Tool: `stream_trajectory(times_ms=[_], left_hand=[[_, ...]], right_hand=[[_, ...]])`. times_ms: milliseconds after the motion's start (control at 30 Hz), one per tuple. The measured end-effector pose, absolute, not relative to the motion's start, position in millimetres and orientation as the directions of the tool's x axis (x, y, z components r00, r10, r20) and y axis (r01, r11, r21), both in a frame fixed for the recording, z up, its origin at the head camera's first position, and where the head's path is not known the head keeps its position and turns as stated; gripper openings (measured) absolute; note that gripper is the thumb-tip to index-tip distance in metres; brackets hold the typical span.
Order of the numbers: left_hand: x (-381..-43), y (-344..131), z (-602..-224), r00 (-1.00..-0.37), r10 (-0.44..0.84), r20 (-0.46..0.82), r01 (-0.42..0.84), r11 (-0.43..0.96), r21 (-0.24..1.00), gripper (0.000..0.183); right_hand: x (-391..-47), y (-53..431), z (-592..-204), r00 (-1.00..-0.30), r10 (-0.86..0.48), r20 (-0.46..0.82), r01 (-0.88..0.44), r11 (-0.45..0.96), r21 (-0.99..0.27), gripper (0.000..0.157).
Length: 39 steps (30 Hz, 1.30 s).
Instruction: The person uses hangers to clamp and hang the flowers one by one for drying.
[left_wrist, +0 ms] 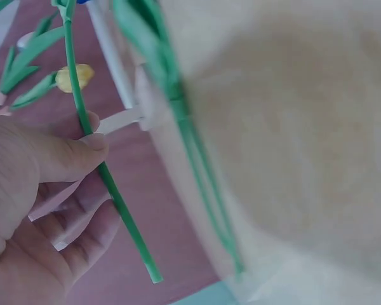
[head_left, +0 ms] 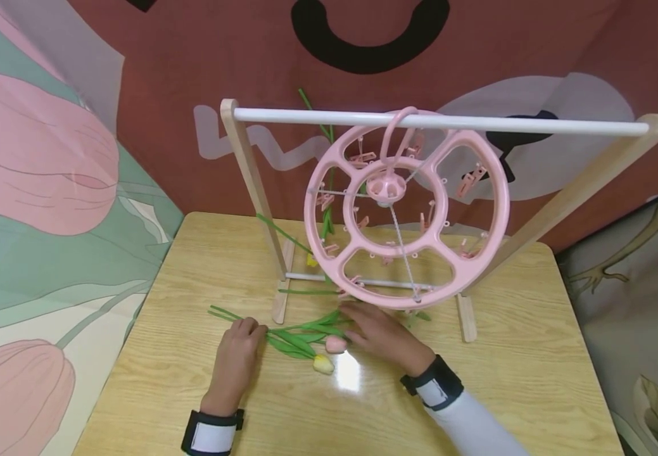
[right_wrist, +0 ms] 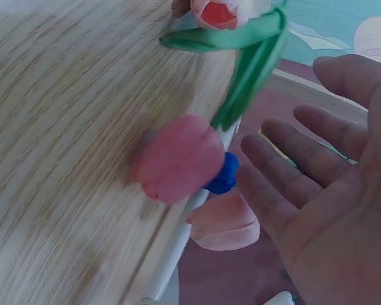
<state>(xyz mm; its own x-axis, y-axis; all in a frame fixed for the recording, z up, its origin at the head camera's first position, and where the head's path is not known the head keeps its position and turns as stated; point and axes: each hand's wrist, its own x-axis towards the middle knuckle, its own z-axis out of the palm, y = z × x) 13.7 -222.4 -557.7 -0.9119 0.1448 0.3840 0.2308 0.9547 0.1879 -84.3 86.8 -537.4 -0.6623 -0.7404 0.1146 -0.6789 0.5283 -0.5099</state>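
Artificial tulips with green stems lie on the table. My left hand [head_left: 239, 354] is at their stem ends, and in the left wrist view it pinches one green tulip stem [left_wrist: 127, 225] between thumb and fingers. Beside it in that view run two more stems [left_wrist: 200, 171]. A pale pink tulip head [head_left: 335, 344] and a yellow tulip head [head_left: 323, 364] point towards me. My right hand [head_left: 382, 334] reaches in beside the heads. The right wrist view shows its fingers [right_wrist: 273, 200] spread near a pink tulip [right_wrist: 181, 159] and a blue flower [right_wrist: 223, 175].
A wooden rack [head_left: 254, 183] with a white top bar [head_left: 329, 117] stands behind the hands. From the bar hangs a round pink hanger [head_left: 468, 269] with several pink clips [head_left: 471, 180], above the right hand. More stems [head_left: 306, 292] and a yellow flower [head_left: 311, 259] lie behind.
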Motion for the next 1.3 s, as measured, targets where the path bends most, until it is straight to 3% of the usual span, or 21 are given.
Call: stream_trajectory(times_ms=[333,600,767,933,1033,1133,1233,1300], left_hand=[[13,-204,-525,-0.851,0.215,0.479,0.323,0.934,0.156,0.037],[13,-192,-517,-0.817,0.246,0.522,0.373,0.915,0.153,0.035],[12,-186,-516,-0.821,0.251,0.513,0.383,0.908,0.170,0.033],[14,-171,-519,-0.765,0.220,0.606,0.409,0.892,0.193,0.016],[16,-155,-526,-0.766,0.187,0.615,0.445,0.845,0.297,0.008],[18,-136,-538,-0.846,0.130,0.518,0.436,0.727,0.530,0.020],[17,-117,-549,-0.939,0.065,0.338,0.331,0.444,0.833,0.035],[14,-106,-555,-0.978,0.028,0.204,0.206,0.189,0.960,0.038]], right_hand=[[-78,90,-536,-0.666,-0.734,0.131,-0.698,0.551,-0.458,0.036],[-66,105,-540,-0.717,-0.682,0.146,-0.630,0.542,-0.556,0.011],[-60,114,-538,-0.749,-0.638,0.179,-0.596,0.530,-0.603,0.009],[-54,123,-534,-0.795,-0.575,0.194,-0.560,0.571,-0.600,0.013],[-52,127,-531,-0.813,-0.535,0.228,-0.546,0.565,-0.618,0.014],[-51,130,-528,-0.810,-0.520,0.271,-0.553,0.526,-0.646,0.014],[-50,130,-527,-0.797,-0.515,0.317,-0.573,0.478,-0.665,0.015],[-50,130,-527,-0.786,-0.513,0.346,-0.590,0.453,-0.669,0.016]])
